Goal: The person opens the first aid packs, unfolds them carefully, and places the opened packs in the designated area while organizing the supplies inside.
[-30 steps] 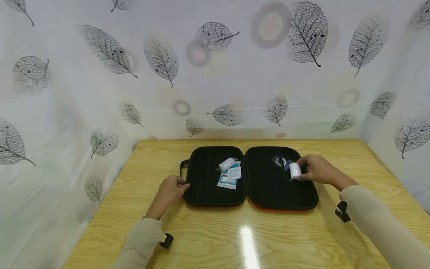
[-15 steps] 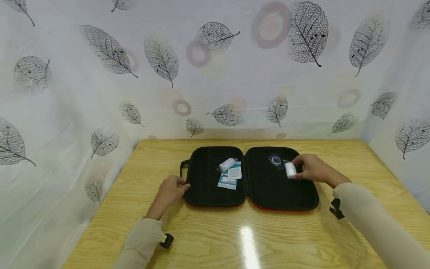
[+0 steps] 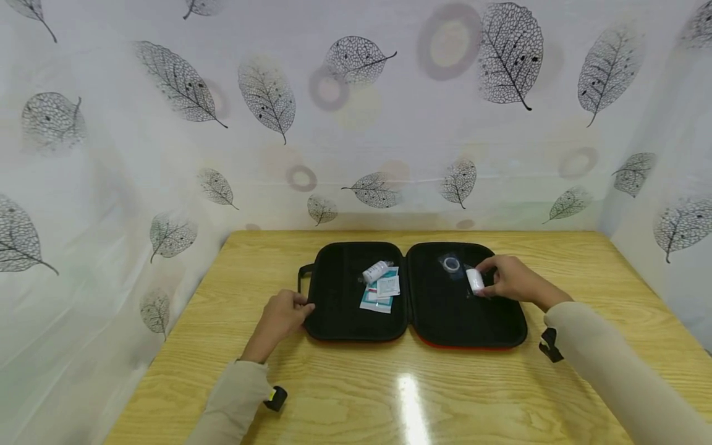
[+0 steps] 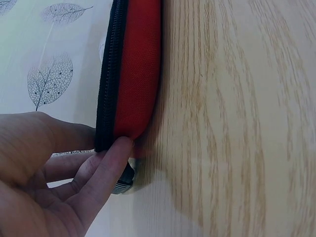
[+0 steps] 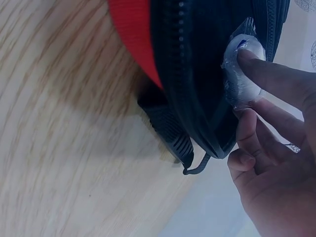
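Observation:
A black-lined zip case point(image 3: 356, 327) with a red outer shell lies unfolded flat on the table. At its left edge my left hand point(image 3: 282, 316) pinches the zipped rim point(image 4: 107, 94) between thumb and fingers. Over the right half, my right hand point(image 3: 514, 279) holds a white bandage roll point(image 3: 475, 281) in clear wrapping; the right wrist view shows this bandage roll point(image 5: 243, 69) between thumb and fingers. Left of that roll, a wrapped ring-shaped roll point(image 3: 451, 264), perhaps tape, lies in the case. The left half bears another wrapped white roll point(image 3: 376, 272) and flat sachets point(image 3: 381, 295).
A black carry handle point(image 3: 305, 270) sticks out at the case's left side. The wooden table point(image 3: 334, 395) extends around the case. Behind it hangs a leaf-patterned white curtain point(image 3: 356, 142), which also runs along both sides.
My right hand has moved left with the bandage roll over the case's right half. The ring-shaped roll has shifted slightly left too. My left hand stays at the case's edge.

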Available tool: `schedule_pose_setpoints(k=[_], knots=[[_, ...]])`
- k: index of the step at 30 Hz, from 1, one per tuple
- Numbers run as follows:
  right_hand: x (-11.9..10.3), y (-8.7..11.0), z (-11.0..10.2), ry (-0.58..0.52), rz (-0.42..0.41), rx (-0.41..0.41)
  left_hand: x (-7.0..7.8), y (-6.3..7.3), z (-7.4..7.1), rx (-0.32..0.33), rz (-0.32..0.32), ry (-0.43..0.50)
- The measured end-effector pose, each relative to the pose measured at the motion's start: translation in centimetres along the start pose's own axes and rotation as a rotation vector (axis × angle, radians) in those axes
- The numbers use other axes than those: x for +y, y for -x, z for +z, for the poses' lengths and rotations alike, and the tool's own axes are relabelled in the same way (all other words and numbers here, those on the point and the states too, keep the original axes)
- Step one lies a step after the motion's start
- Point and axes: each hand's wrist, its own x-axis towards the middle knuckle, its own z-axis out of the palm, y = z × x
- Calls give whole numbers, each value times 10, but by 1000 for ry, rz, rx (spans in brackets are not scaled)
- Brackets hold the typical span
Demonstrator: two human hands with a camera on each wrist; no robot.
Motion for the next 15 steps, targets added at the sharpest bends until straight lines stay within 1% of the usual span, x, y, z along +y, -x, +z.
schedule_pose_setpoints(k=[9, 15], knots=[[-3, 0, 1, -17, 9, -18, -1, 0, 0, 8, 17, -1], [-1, -2, 5, -32, -2, -20, 0, 0, 1, 6, 8, -2]])
